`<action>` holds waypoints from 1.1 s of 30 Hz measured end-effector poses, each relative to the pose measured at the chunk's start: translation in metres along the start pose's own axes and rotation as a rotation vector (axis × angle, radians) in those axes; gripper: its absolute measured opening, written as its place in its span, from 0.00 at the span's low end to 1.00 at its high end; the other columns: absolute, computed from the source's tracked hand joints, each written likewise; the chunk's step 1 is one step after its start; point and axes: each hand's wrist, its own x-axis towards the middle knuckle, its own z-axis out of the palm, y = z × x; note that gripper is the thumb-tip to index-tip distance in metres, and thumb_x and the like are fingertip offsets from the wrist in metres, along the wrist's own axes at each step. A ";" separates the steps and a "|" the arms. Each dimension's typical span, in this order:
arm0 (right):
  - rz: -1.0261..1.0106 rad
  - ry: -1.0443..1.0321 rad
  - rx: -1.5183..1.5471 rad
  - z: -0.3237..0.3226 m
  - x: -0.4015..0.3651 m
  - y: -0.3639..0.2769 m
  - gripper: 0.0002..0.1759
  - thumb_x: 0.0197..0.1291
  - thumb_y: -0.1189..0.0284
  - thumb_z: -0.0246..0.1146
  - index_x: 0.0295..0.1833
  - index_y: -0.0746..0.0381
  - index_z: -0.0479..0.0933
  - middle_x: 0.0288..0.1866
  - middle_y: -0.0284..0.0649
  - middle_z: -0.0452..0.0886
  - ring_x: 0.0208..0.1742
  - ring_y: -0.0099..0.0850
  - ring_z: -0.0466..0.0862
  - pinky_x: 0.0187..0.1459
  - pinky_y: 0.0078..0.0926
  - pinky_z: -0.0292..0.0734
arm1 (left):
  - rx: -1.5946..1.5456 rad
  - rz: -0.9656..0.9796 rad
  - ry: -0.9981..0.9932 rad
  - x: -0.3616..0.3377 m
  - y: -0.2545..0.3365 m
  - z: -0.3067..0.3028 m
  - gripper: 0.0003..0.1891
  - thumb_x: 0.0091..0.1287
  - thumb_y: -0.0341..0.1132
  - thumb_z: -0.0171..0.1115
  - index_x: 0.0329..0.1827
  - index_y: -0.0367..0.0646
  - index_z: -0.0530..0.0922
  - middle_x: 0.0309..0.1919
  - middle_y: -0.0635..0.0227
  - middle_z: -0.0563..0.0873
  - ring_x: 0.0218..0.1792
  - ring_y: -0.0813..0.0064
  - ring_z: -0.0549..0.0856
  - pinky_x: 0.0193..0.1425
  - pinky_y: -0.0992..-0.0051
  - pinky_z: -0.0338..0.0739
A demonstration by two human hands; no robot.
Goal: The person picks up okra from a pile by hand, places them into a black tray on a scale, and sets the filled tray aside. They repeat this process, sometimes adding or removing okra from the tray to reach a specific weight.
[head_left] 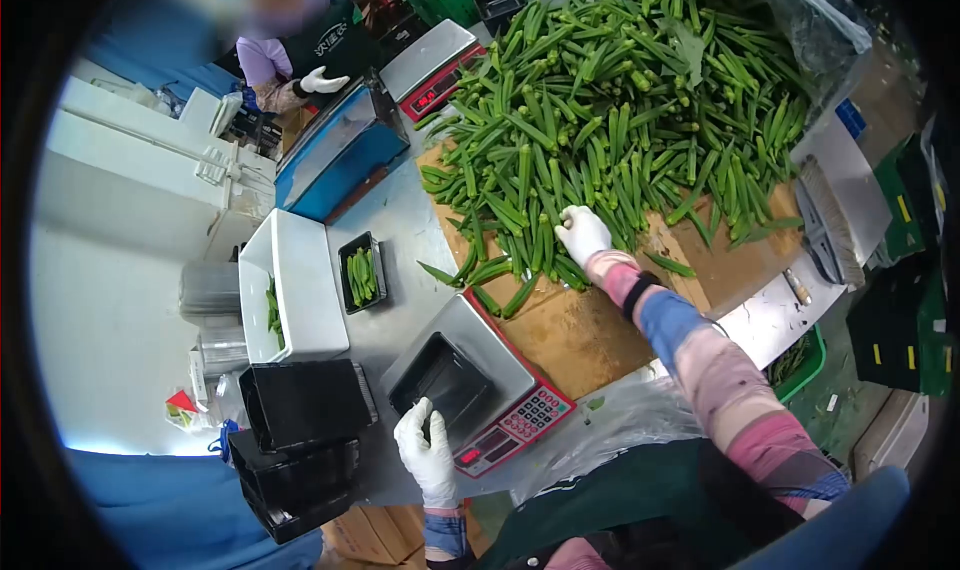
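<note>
My white-gloved right hand (584, 234) is at the near edge of a large heap of okra (640, 120), its fingers curled down around okra pods. My left hand (427, 450), also in a white glove, is at the near-left corner of a black plastic tray (445, 380), thumb and fingers bent around its rim. That tray rests on the steel plate of a red-edged digital scale (515, 435), and no okra shows in it. Several loose pods lie on the cardboard (575, 340) between the heap and the scale.
A small black tray of okra (361, 275) stands beside a white bin (290, 290). Stacked black trays (305, 410) are at left. Across the table, a co-worker's gloved hand (324, 82) is near a blue box (340, 150) and another scale (430, 70). A brush (828, 220) lies right.
</note>
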 end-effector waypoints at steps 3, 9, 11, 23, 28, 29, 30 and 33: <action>-0.138 0.080 -0.344 0.023 0.011 -0.020 0.17 0.58 0.58 0.72 0.46 0.58 0.81 0.46 0.46 0.82 0.48 0.42 0.86 0.48 0.40 0.82 | -0.034 0.056 -0.003 0.012 0.010 0.017 0.14 0.64 0.25 0.69 0.53 0.40 0.86 0.49 0.60 0.88 0.54 0.63 0.83 0.62 0.67 0.76; -0.158 -0.309 0.131 -0.030 0.005 0.028 0.16 0.56 0.60 0.71 0.32 0.61 0.79 0.31 0.44 0.82 0.35 0.36 0.82 0.41 0.37 0.77 | -0.147 0.211 -0.118 0.074 0.084 0.064 0.14 0.68 0.23 0.65 0.56 0.36 0.83 0.50 0.61 0.86 0.54 0.67 0.84 0.62 0.70 0.76; -0.170 -0.530 0.335 -0.097 -0.035 0.065 0.18 0.60 0.61 0.71 0.28 0.59 0.71 0.24 0.31 0.68 0.31 0.22 0.65 0.34 0.28 0.68 | -0.473 0.005 -0.243 0.090 0.097 0.082 0.16 0.70 0.24 0.63 0.61 0.34 0.80 0.55 0.59 0.85 0.57 0.69 0.83 0.64 0.71 0.76; 0.171 -0.298 0.149 -0.281 -0.135 0.158 0.33 0.62 0.55 0.72 0.65 0.67 0.77 0.54 0.45 0.87 0.53 0.27 0.84 0.60 0.28 0.77 | -0.982 -0.626 -0.579 0.185 0.141 0.228 0.25 0.71 0.38 0.66 0.66 0.35 0.72 0.60 0.62 0.81 0.57 0.74 0.81 0.65 0.69 0.74; 0.121 -0.131 0.346 -0.163 -0.008 0.149 0.44 0.60 0.57 0.74 0.75 0.68 0.66 0.66 0.55 0.78 0.66 0.40 0.80 0.66 0.35 0.75 | -1.075 -0.413 -0.521 0.188 0.117 0.288 0.31 0.62 0.32 0.75 0.66 0.34 0.70 0.56 0.60 0.84 0.51 0.70 0.84 0.58 0.72 0.78; 0.153 -0.075 0.330 -0.150 0.011 0.134 0.45 0.59 0.58 0.74 0.75 0.70 0.65 0.67 0.57 0.77 0.68 0.42 0.78 0.67 0.35 0.74 | -0.999 -0.380 -0.493 0.188 0.113 0.291 0.31 0.62 0.32 0.75 0.66 0.34 0.70 0.56 0.60 0.84 0.52 0.70 0.84 0.58 0.72 0.78; 0.139 -0.054 0.302 -0.130 0.031 0.135 0.47 0.57 0.56 0.75 0.75 0.71 0.65 0.68 0.59 0.76 0.69 0.45 0.77 0.69 0.37 0.72 | -0.921 -0.348 -0.467 0.189 0.109 0.296 0.32 0.61 0.32 0.75 0.66 0.33 0.70 0.56 0.60 0.84 0.52 0.69 0.84 0.58 0.72 0.78; 0.147 -0.044 -0.038 -0.112 0.057 0.104 0.55 0.50 0.47 0.76 0.74 0.74 0.65 0.70 0.63 0.73 0.71 0.52 0.74 0.72 0.40 0.68 | -0.714 -0.280 -0.388 0.187 0.101 0.308 0.31 0.61 0.32 0.75 0.65 0.33 0.71 0.56 0.59 0.84 0.52 0.69 0.85 0.59 0.72 0.78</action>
